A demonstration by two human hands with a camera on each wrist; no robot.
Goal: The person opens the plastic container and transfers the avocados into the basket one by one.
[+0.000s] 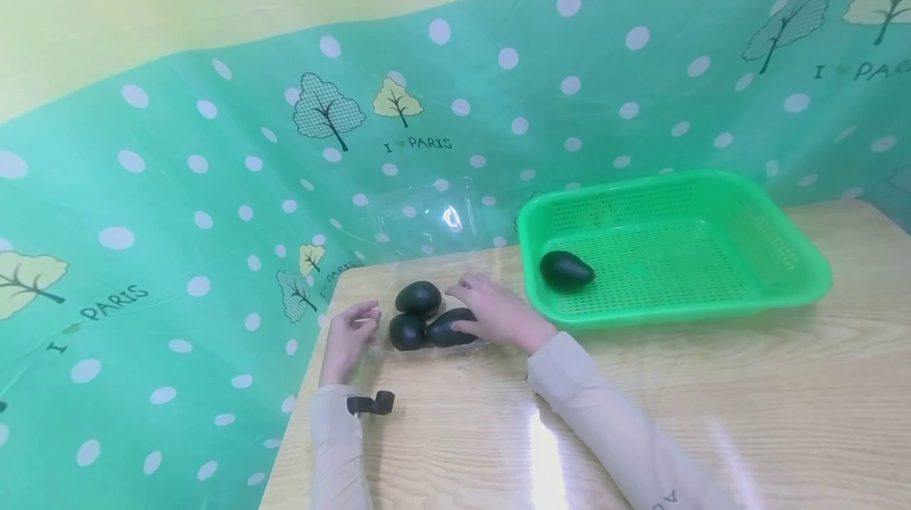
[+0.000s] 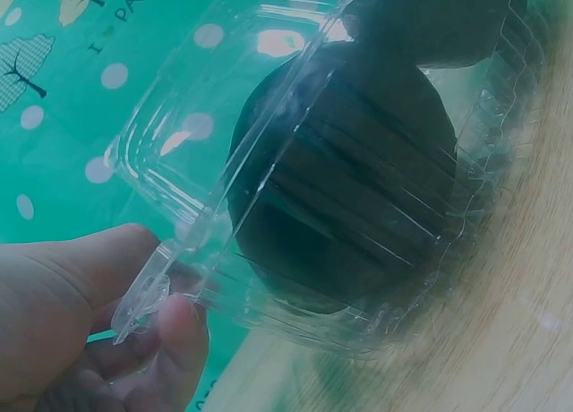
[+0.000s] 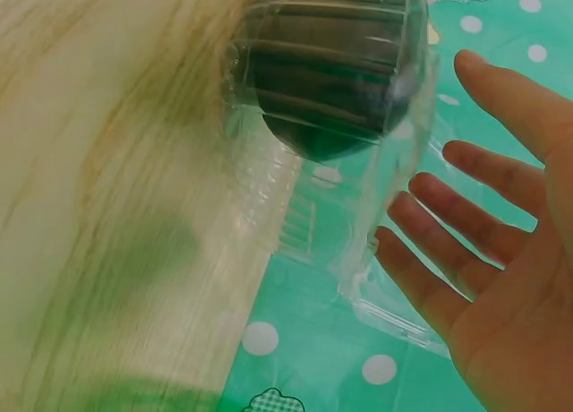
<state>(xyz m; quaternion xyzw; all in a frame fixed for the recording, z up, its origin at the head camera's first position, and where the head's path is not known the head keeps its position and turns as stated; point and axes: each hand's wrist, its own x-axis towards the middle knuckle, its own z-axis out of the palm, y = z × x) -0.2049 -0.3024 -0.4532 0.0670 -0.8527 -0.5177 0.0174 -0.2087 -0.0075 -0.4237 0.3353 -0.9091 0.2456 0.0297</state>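
Note:
Three dark avocados (image 1: 418, 299) sit close together in a clear plastic clamshell box (image 2: 430, 278), whose raised lid (image 1: 427, 217) leans toward the cloth behind. At the box's left side, my left hand (image 1: 349, 340) pinches its rim between thumb and fingers, clearest in the left wrist view. My right hand (image 1: 498, 312) hovers over the right side, above one avocado (image 1: 443, 330). In the right wrist view its fingers (image 3: 430, 269) are spread and nearly straight, and they hold nothing. One fingertip is near or on the box's edge; contact is unclear.
A green perforated basket (image 1: 776, 296) stands right of the box, with one avocado (image 1: 565, 270) at its left end. Both rest on a wood-grain table (image 1: 455, 431). A green dotted cloth (image 1: 235, 178) hangs along the table's back and left edges.

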